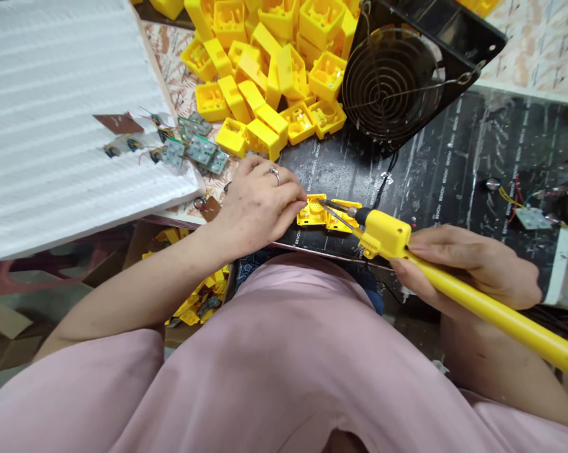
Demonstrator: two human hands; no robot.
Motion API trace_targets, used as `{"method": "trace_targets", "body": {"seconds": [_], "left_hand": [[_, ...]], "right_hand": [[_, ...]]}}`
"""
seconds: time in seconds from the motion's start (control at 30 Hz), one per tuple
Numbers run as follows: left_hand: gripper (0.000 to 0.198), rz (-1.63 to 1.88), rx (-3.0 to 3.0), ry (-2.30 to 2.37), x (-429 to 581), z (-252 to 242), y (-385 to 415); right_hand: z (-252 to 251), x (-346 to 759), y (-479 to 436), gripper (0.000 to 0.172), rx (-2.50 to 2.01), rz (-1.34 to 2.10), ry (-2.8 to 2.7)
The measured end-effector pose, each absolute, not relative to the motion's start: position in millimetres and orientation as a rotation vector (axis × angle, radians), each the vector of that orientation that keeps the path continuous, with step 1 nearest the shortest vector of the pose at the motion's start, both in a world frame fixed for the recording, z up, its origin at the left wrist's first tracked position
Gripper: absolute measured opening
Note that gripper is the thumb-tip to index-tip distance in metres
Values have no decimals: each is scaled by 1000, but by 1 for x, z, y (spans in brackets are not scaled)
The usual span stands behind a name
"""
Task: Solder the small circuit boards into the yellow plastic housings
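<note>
My right hand (473, 267) grips a yellow soldering iron (388, 234) with a solder feed tube at its front. Its dark tip reaches left over a small yellow plastic housing (311, 212), where tip and tube come close together. My left hand (265, 204), with a ring on one finger, has its fingertips closed at the left edge of that housing. Whether a wire or small part is also between those fingertips, I cannot tell. A second yellow housing (343, 217) lies just right of the first, partly hidden under the iron.
Yellow housings (265, 82) are heaped at the back beside a black fan (397, 75) with a wire guard. Wired green circuit boards (201, 150) lie at the white foam sheet (67, 126). Another wired board (533, 218) is at right. A box of yellow parts (194, 305) stands below.
</note>
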State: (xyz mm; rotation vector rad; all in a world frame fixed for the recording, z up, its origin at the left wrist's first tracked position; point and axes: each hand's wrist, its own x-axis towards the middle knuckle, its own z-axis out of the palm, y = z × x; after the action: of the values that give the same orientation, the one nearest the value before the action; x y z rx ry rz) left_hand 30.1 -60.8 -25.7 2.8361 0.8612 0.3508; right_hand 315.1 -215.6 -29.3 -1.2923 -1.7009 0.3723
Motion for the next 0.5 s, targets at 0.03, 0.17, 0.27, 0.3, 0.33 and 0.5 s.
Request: {"method": "trace_targets", "body": {"seconds": [0.03,0.17,0.27,0.3,0.33,0.5], "left_hand": [[39,379,2847,821,29,-28,-62],[32,450,2862,785,26,-37,-68],[25,459,2813,864,27,-38,-71],[24,448,2800,891,27,-36,-72],[24,432,2794,911,28,-34,-72],[29,397,2809,933,31,-26,-73]], "right_hand": [[-27,316,-216,15,-1288,351,-1707],[-15,317,-220,35,-1416,283,-1745],[-15,317,-219,41,-1320,292,-1738],[-16,318,-218,41,-1249,287,-1724],[-18,319,-216,38,-1201,293,-1710],[-22,324,-213,11,-1161,392,-1777]]}}
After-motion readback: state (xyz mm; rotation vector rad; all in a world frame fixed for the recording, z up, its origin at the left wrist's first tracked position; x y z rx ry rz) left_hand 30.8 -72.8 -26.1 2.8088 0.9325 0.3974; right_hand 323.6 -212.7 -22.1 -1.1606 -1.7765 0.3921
